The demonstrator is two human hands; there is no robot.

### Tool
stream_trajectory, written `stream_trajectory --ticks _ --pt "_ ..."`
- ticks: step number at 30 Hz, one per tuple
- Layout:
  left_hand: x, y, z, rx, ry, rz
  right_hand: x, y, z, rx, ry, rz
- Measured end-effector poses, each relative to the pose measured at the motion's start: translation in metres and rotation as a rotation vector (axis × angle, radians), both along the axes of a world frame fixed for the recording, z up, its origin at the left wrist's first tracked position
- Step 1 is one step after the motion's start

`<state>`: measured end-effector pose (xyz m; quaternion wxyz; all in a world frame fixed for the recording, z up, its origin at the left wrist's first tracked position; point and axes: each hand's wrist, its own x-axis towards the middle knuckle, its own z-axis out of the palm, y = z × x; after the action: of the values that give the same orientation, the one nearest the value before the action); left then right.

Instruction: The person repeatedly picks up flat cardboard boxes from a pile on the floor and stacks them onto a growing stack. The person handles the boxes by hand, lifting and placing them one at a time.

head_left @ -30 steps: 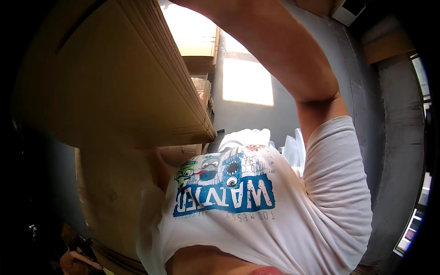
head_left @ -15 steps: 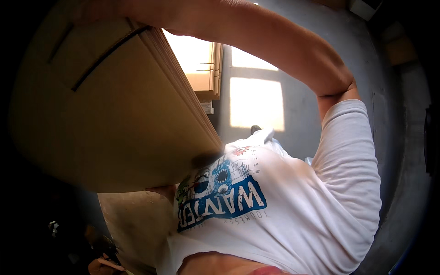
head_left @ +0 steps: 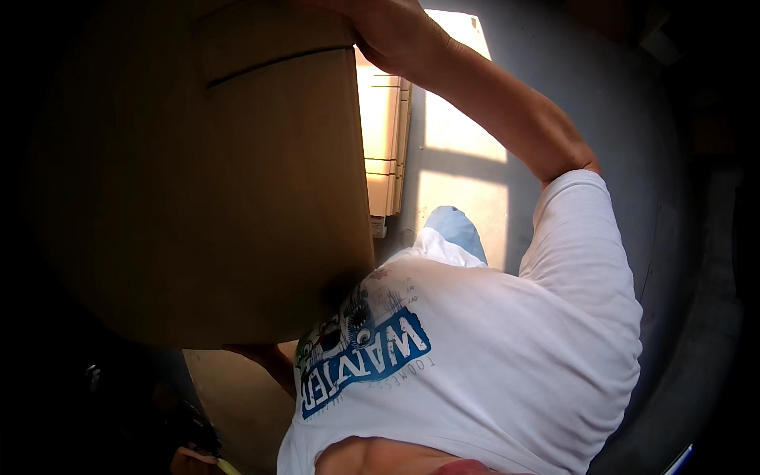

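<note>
A large stack of flattened cardboard boxes (head_left: 237,198) fills the left half of the view, its broad brown face toward me and its lower right corner against my shirt. Dark slots cross its far part. My right arm reaches up and over from the right. At the far edge of the stack my right hand (head_left: 372,24) is closed on the cardboard, its fingertips lost in shadow. From beside my body my left arm (head_left: 273,364) goes under the near edge of the stack. The cardboard hides my left hand and its fingers.
More flattened cardboard (head_left: 384,150) stands in a sunlit stack beyond. Bright window light falls on the grey floor (head_left: 546,71). At the lower left, another person's hand (head_left: 190,459) shows near a thin yellow-green thing, beside a tan surface (head_left: 237,412).
The cardboard stack has turned, so its layered side edge no longer shows. My right arm has shifted with it. My blue trouser leg has come into view.
</note>
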<state>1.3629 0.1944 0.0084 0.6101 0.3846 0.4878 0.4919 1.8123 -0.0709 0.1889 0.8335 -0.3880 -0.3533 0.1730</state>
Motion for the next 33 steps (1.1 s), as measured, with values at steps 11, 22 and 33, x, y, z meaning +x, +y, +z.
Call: stream_trajectory --ticks 11,22,33 --pt "0.197 0.087 -0.232 -0.409 -0.152 -0.151 0.275 0.13 -0.315 -0.253 0.356 -0.018" --pt "0.277 0.097 -0.368 -0.571 0.153 -0.149 0.354 0.136 -0.611 -0.538 0.74 -0.285" --pt "0.28 0.102 -0.383 -0.527 0.077 -0.071 0.342 0.141 -0.595 -0.724 0.63 -0.367"
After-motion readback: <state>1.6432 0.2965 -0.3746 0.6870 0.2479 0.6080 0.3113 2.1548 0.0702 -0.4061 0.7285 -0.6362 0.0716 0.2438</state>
